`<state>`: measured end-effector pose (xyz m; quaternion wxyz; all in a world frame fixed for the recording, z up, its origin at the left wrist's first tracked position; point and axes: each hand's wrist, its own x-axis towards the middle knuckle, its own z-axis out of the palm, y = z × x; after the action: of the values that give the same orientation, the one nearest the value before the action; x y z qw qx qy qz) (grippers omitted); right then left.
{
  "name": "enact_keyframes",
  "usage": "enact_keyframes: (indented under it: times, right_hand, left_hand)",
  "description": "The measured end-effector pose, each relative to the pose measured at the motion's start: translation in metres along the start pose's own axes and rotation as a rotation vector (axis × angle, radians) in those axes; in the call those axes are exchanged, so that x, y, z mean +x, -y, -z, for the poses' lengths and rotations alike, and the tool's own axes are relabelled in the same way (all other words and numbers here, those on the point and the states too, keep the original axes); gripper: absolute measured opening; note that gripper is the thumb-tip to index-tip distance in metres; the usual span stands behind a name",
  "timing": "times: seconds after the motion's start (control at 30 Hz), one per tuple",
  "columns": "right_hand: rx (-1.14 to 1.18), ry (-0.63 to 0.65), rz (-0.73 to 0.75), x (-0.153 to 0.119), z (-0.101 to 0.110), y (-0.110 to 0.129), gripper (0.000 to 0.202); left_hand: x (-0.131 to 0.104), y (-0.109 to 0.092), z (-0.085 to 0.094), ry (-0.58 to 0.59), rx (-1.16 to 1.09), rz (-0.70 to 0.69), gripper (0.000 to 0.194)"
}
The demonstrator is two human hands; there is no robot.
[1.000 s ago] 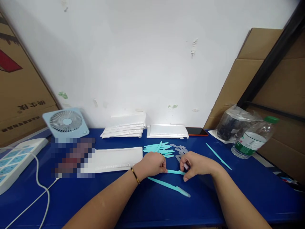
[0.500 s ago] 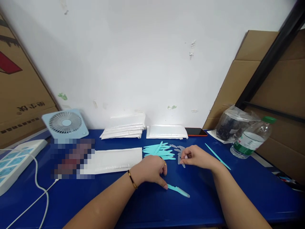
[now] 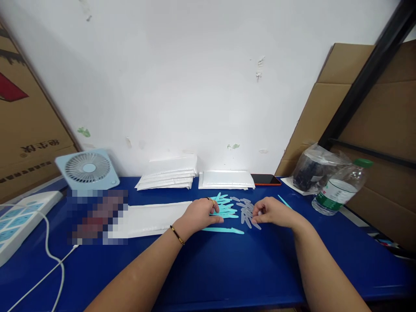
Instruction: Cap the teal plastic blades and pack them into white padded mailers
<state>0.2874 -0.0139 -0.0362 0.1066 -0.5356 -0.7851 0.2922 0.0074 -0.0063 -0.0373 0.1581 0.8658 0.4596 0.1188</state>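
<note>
My left hand (image 3: 203, 213) is over the left side of the pile of turquoise sticks (image 3: 230, 211), its fingers bent. Just below its thumb lies a single turquoise stick (image 3: 227, 230); whether the hand grips anything is hidden. My right hand (image 3: 271, 212) has its fingertips at the right edge of a group of small clear pieces (image 3: 246, 209), thumb and fingers pinched around something I cannot make out. One more turquoise stick (image 3: 284, 200) lies behind my right hand, partly covered by it.
White padded envelopes (image 3: 169, 172) are stacked at the back, others (image 3: 226, 179) beside a phone (image 3: 266, 180). One envelope (image 3: 146, 219) lies flat at left. A fan (image 3: 89, 169), power strip (image 3: 26, 221) and cable stand left; a bottle (image 3: 338, 190) and bagged cup (image 3: 310, 171) right.
My left hand has moved up toward the turquoise pile, and the single stick near it now lies higher and nearly level. My right hand has shifted slightly right. More clear pieces show.
</note>
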Motion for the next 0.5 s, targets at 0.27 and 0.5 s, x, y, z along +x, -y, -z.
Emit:
enact_keyframes:
  times: [0.27, 0.5]
  right_hand:
    - [-0.066, -0.094, 0.199, 0.008, -0.015, 0.015, 0.016]
    - [-0.393, -0.148, 0.264, 0.02, -0.035, 0.03, 0.012]
  left_hand:
    - [0.012, 0.012, -0.015, -0.101, 0.119, 0.158, 0.021]
    - [0.012, 0.016, -0.016, -0.107, 0.023, 0.168, 0.022]
